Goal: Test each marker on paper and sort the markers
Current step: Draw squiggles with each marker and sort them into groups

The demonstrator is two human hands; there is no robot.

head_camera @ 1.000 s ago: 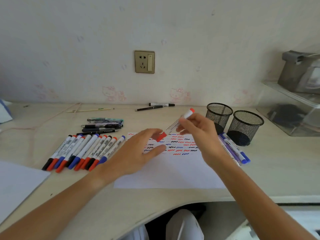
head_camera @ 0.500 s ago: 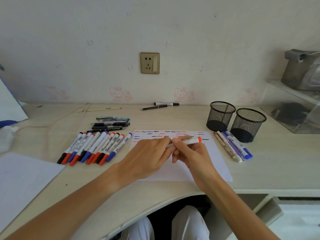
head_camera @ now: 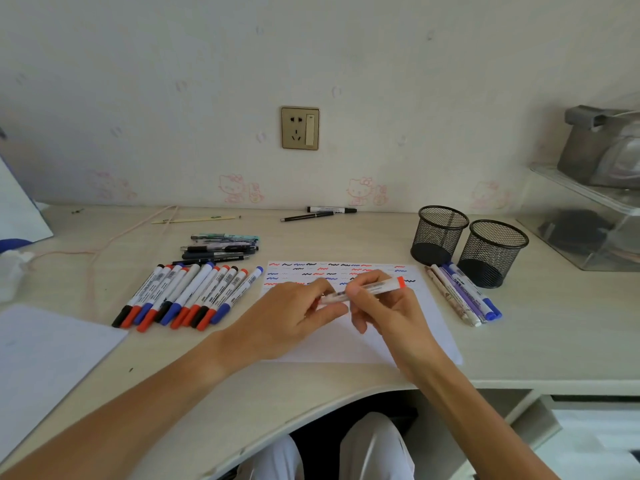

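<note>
A white marker [head_camera: 363, 288] with a red end is gripped over the paper [head_camera: 346, 344] by both hands: left hand [head_camera: 294, 317] pinching one end, right hand [head_camera: 384, 306] curled round the barrel.

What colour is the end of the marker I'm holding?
Red-orange: the marker shows a red-orange end at its right tip, seen in the head view.

Setting: we class this as a home study corner. Evidence we note: pale desk [head_camera: 346, 237] against a wall with pink cartoon-cat stickers [head_camera: 360, 191], a wall socket [head_camera: 300, 128], two mesh pen cups [head_camera: 439, 230], a clear storage shelf [head_camera: 585, 216].
</note>
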